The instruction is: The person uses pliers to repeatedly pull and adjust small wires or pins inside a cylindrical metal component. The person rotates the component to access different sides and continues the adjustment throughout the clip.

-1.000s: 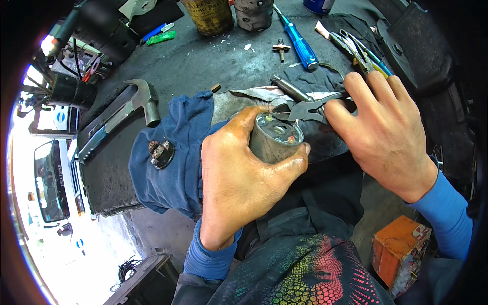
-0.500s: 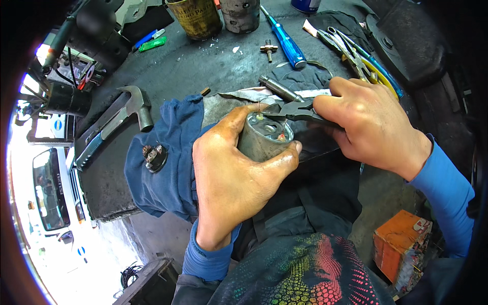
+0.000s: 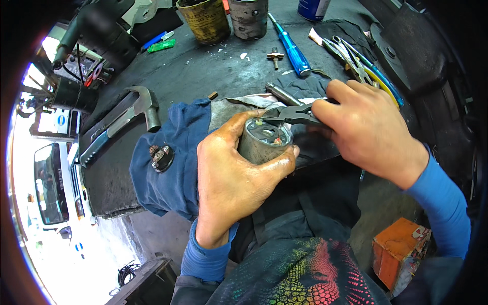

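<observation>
My left hand is wrapped round a grey metal cylinder, with small yellowish and reddish terminals on its top. My right hand is closed on dark side-cutting pliers, whose jaws are at a thin wire by the yellowish terminal. A steel shaft lies on cloths behind the cylinder. To the left, a dark round part with metal posts rests on a blue cloth.
The dark bench holds a hammer, grimy buckets, a blue screwdriver, a threaded fitting and several hand tools. An orange box is low right, a white vehicle far left.
My right fingers have curled tighter around the pliers' handles since a second ago. The cylinder and left hand have shifted a little leftward in the picture.
</observation>
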